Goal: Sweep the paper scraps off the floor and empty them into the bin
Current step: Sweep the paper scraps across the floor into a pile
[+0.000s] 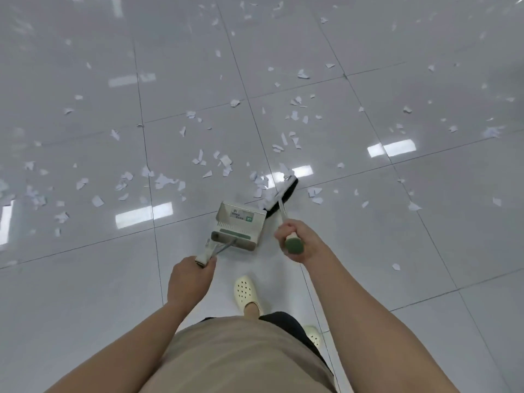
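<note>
The left hand [189, 275], at about seven o'clock from the centre of the view, has its fingers curled round the cream grip of the long metal handle of a cream-and-green plastic dustpan [239, 226]. The dustpan stands on the glossy pale grey tiled floor [85, 293] just above the hands, its open mouth turned toward twelve o'clock. The right hand [297, 239], at about five o'clock, is clenched round the thin handle of a broom with a white head and black bristles [283, 194], just below its dark green end cap. The broom head rests on the floor at about one o'clock from the dustpan, close beside the pan's right edge. Torn white paper scraps [224, 160] lie scattered across the tiles from nine o'clock round to three o'clock, thickest just beyond the dustpan and broom, with a few touching the broom head. At six o'clock a beige shirt [241, 358], dark shorts and cream perforated clogs [246, 292] show.
</note>
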The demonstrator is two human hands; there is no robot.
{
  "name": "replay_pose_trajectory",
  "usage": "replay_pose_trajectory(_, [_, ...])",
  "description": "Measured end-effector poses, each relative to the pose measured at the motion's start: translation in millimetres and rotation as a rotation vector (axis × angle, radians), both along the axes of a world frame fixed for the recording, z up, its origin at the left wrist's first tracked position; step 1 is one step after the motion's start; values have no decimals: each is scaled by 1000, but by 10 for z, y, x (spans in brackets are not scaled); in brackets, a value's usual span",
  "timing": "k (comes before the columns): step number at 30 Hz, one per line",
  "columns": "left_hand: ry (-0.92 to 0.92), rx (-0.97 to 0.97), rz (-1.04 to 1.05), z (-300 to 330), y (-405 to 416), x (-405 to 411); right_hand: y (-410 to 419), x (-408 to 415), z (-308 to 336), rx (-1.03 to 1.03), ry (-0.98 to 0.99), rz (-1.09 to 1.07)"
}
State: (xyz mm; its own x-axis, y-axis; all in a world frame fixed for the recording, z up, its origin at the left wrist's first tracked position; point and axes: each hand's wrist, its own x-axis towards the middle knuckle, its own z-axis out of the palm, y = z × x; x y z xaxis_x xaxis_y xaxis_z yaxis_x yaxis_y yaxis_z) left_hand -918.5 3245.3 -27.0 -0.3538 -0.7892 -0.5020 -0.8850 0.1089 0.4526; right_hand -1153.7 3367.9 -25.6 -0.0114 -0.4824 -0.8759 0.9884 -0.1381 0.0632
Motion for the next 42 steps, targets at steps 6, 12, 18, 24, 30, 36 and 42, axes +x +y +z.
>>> replay_pose_trajectory(6, [17, -13, 32, -30, -484, -84, -112, -304, -30, -126, -12, -184])
replay_pose_trajectory(12, [68, 36, 72, -125, -525, -375, -37, -153, 378, -51, 60, -217])
replay_pose_trajectory(18, [82, 114, 8, -203, -215, -752, 287, -112, 729, 166, 149, -311])
replay_pose_trajectory(24, [37, 140, -134, -232, 124, -1002, 852, -292, 627, 419, 186, -320])
replay_pose_trajectory(30, [-2, 163, -223, -245, 523, -1406, 1286, -634, 573, 540, 213, -142])
replay_pose_trajectory(36, [-56, 109, -166, -99, 765, -1666, 1240, -1191, 543, 388, 172, 49])
replay_pose_trajectory(42, [-65, 33, -9, 42, 935, -1828, 1190, -1969, 64, 13, -39, -177])
